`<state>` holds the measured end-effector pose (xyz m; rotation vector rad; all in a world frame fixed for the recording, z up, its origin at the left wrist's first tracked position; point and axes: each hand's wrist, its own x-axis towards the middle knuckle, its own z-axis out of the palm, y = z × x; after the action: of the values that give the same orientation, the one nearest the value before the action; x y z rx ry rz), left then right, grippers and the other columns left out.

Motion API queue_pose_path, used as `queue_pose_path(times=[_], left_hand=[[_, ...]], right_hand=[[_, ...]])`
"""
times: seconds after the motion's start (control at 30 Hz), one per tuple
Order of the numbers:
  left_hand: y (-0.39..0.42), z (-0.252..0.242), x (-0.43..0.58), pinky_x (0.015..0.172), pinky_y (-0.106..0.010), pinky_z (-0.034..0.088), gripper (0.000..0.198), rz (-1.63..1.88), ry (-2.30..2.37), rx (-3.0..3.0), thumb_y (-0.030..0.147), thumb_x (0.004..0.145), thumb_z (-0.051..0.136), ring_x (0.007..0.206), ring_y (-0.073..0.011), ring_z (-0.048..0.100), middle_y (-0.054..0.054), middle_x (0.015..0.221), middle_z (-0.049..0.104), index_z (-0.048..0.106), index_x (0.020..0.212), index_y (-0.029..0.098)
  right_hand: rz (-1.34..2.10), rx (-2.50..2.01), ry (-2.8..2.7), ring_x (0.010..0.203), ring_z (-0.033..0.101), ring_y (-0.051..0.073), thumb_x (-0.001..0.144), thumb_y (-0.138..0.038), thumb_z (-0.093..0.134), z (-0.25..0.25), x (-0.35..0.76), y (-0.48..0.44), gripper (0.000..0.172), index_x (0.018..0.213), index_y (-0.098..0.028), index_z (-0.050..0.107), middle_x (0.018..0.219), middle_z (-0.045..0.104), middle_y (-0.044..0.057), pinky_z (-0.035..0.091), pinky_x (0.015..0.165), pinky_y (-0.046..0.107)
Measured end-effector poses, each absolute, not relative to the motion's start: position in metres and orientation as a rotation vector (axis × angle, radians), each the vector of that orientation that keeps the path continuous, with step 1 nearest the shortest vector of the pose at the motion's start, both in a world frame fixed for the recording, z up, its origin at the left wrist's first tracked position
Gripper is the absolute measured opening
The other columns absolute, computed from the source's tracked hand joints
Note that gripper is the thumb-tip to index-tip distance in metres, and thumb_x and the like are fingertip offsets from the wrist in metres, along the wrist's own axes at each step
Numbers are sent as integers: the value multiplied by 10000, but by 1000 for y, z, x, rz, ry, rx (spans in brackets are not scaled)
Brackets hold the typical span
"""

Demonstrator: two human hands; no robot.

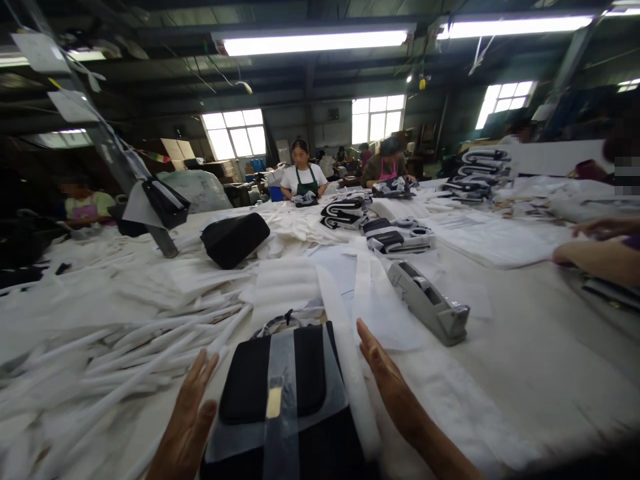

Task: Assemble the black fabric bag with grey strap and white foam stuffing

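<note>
A black handbag [310, 440] lies on the table right in front of me, its flap [245, 383] facing up. A translucent strip [283, 427] runs down over the flap and across a gold-coloured clasp [273, 402]. At the bag's far end a wrapped handle [285, 323] shows. My left hand [193, 407] is held beside the bag's left side, fingers stretched out and holding nothing. To the right of the bag, over white foam sheeting, my right hand [383, 373] is also open, with its fingers extended and nothing in it.
A grey tape dispenser [430, 303] stands right of the bag. White foam strips [165, 347] cover the table's left side. Farther back lie a black bag [235, 240] and stacked wrapped pieces [395, 237]. Another person's arm [600, 250] reaches in at right; co-workers [304, 177] stand across.
</note>
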<state>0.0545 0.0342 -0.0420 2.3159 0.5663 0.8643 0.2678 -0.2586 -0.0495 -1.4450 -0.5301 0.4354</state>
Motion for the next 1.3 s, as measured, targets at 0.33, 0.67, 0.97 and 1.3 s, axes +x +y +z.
queue_pose_path(times=[0.33,0.67,0.97,1.3], left_hand=[[4,42,208,1070,-418,393,389,416,269,2678,414,921,408,1202,-260,555,-106,1243,634,634,1151,195],[-33,17,364,906,-368,461,723,-127,749,2588,342,671,781,1139,-337,606,-226,1204,640,471,1272,89],[-24,24,372,811,-365,538,218,130,744,2315,278,888,632,918,-189,646,-66,1030,665,622,1050,132],[50,96,216,753,-319,563,298,620,437,1984,289,746,549,848,-214,689,-79,899,718,647,975,125]], right_hand=[[275,-1501,-457,1395,366,283,923,-625,419,-57,276,-268,636,1438,-253,441,1524,392,62,269,1172,488],[99,-1552,-509,1306,487,288,911,-557,502,-93,282,-260,516,1343,-279,556,1446,499,55,430,1089,426],[-3,-1568,-601,1302,494,291,896,-543,533,-109,295,-257,459,1254,-272,631,1400,547,71,499,1026,389],[80,-1686,-582,1342,445,297,877,-610,512,-104,302,-268,544,1250,-229,620,1415,532,71,405,1112,432]])
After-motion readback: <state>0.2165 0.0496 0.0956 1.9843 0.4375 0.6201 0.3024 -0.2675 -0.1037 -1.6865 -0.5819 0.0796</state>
